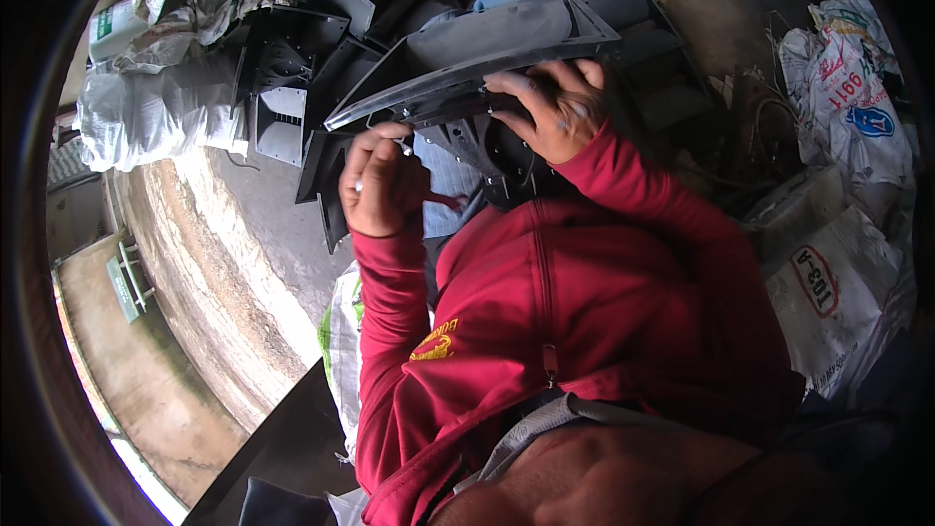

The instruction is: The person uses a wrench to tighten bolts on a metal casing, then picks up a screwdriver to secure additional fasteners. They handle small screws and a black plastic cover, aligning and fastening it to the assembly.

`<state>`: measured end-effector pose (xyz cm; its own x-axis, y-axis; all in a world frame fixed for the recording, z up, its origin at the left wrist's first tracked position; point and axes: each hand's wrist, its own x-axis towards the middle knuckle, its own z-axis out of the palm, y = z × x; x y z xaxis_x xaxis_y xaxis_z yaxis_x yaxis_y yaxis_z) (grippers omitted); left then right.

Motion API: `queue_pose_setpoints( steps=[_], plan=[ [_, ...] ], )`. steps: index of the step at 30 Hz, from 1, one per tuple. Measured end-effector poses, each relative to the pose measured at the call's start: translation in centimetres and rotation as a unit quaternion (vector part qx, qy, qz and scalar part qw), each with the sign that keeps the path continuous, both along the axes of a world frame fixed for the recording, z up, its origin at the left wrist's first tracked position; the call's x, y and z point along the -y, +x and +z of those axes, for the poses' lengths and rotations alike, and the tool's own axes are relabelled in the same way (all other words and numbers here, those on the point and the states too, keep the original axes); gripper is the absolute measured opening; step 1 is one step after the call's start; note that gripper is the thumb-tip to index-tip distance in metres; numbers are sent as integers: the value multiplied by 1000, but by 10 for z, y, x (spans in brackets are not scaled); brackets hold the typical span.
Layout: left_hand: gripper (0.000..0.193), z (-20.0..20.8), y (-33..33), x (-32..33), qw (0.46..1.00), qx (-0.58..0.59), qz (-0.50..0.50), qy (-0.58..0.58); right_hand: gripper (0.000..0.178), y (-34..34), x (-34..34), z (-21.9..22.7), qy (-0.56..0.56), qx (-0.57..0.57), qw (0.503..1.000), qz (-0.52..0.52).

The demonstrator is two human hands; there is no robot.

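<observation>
A large black plastic part (506,34) with a long straight rim lies tilted across my lap, dusty grey on its upper face. My right hand (555,112) bends over its near rim, thumb and forefinger closed about the edge beside a small shiny fastener. Below the left end of that rim, my left hand (380,175) is closed. Small light-coloured ends show at its fingers, and a thin red piece (443,202) sticks out beside it; what it grips is not clear. Under the rim, a black bracket-like section (477,141) with small holes shows between my hands.
Many similar black parts (282,49) are heaped ahead and to the left. White plastic wrapping (161,107) lies at the far left. Printed white sacks (847,88) stand at the right, near a grey block-like object (804,209). A dark flat surface (292,438) is at the lower left.
</observation>
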<state>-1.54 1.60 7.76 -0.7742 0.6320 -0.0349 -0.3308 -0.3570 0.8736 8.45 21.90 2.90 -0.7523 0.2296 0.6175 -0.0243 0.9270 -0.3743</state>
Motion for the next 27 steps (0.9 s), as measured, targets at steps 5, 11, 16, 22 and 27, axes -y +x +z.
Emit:
queue_pose_setpoints(
  steps=[5, 11, 16, 22, 27],
  plan=[
    [64, -78, 32, 30, 962, 3, -4, -272, 53, -1, 2, -1, 33, 13, 999, 11],
    [46, -51, 22, 58, 895, -9, -218, -389, 53, -4, 9, -1, 60, 45, 997, 32],
    [27, -2, 4, 55, 959, -52, -80, -268, 56, -6, 5, -10, 93, 13, 995, 46],
    [27, 15, 11, -3, 957, -209, 63, -194, 64, -7, 0, -5, 77, -61, 995, -12],
    [28, 12, 20, -19, 930, -263, 60, -248, 61, -2, 6, -1, 1, 11, 1000, 8]
  ],
)
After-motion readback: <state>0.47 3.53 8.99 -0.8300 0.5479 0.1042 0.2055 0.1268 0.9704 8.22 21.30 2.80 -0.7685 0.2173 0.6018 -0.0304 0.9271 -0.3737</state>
